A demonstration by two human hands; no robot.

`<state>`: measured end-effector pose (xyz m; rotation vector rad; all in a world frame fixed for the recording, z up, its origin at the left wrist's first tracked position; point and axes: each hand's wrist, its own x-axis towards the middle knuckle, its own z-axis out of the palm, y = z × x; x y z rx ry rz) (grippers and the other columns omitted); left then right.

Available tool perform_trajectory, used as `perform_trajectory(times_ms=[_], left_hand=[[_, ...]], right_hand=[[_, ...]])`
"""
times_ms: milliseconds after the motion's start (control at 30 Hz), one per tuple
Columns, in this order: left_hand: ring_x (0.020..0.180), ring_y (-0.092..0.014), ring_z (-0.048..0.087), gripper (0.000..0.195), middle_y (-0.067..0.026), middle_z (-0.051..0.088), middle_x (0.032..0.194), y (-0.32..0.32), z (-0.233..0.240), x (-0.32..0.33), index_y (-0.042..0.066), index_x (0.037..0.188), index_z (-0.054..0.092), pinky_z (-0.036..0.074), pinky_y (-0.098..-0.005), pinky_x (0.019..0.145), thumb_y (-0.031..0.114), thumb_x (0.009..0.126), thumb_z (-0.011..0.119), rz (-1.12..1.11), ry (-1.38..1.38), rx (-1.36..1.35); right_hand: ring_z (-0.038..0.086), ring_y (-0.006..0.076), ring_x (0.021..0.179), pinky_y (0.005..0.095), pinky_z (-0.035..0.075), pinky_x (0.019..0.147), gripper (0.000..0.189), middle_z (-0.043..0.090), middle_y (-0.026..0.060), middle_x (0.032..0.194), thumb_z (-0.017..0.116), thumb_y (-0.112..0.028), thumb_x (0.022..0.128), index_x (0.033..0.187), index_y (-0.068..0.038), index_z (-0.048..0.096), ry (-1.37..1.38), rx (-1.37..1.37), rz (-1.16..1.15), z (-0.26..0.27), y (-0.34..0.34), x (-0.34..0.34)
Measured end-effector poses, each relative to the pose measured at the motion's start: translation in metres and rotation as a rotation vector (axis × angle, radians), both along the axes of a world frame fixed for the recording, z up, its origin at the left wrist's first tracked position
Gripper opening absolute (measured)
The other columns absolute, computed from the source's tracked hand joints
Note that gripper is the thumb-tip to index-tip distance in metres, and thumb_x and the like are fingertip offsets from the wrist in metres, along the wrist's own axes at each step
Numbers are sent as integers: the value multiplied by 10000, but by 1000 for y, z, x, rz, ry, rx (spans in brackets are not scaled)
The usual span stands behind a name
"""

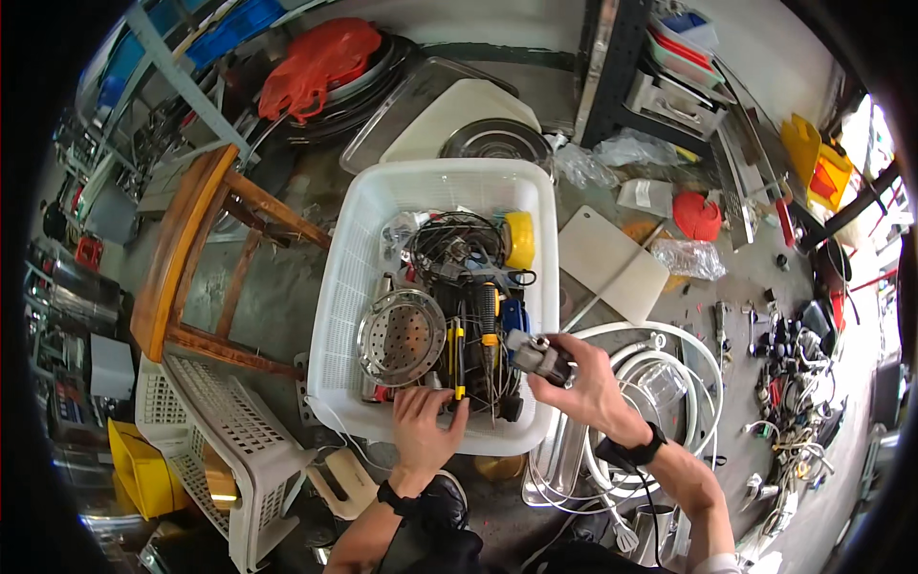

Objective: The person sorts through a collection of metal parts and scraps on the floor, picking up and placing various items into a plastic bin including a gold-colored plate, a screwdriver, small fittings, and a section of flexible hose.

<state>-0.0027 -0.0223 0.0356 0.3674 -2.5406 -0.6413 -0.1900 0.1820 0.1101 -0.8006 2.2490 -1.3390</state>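
A white plastic basket (448,184) stands before me, filled with mixed tools and hardware. My right hand (592,384) grips a small grey-and-black fitting (536,359) above the basket's right front side; its exact kind is unclear. Over the near rim reaches my left hand (428,430), fingertips inside, close to a yellow-and-black utility knife (460,366). Whether those fingers pinch anything is hidden. A round perforated metal strainer (401,337) lies just beyond them. Further in are a screwdriver with a black-and-yellow handle (490,312), a coil of dark wire (459,229) and a yellow tape roll (520,240).
A tipped wooden stool (193,251) and a tilted plastic crate (240,430) flank the basket's left. To its right lie a cutting board (613,265), a coiled white hose (712,359) and a metal tray (556,459). Loose hardware (796,387) is heaped farther right.
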Motion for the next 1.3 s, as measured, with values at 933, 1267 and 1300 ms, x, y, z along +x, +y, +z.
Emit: perform_trajectory(times_ms=[933, 1267, 1300], left_hand=[[1039, -407, 669, 232, -186, 721, 1018, 20, -4, -12, 12, 1066, 732, 515, -541, 984, 209, 953, 778, -29, 7, -137], [837, -387, 703, 207, -197, 761, 946, 43, 11, -14, 13, 1012, 804, 568, -492, 751, 220, 997, 799, -1, -4, -109], [823, -390, 700, 205, -201, 759, 944, 42, 10, -15, 5, 997, 799, 566, -490, 744, 210, 1000, 795, -54, 23, -158]], right_hand=[[616, 369, 1296, 496, 512, 1095, 293, 697, 144, 1277, 761, -169, 984, 1261, -81, 726, 483, 93, 25, -49, 116, -19], [781, 354, 933, 452, 628, 815, 233, 797, 199, 1017, 709, -233, 995, 1071, -22, 773, 172, 342, -1063, -172, 470, -17], [779, 366, 949, 460, 626, 832, 252, 798, 203, 1021, 702, -256, 993, 1070, -27, 774, 118, 459, -1123, -184, 501, -12]])
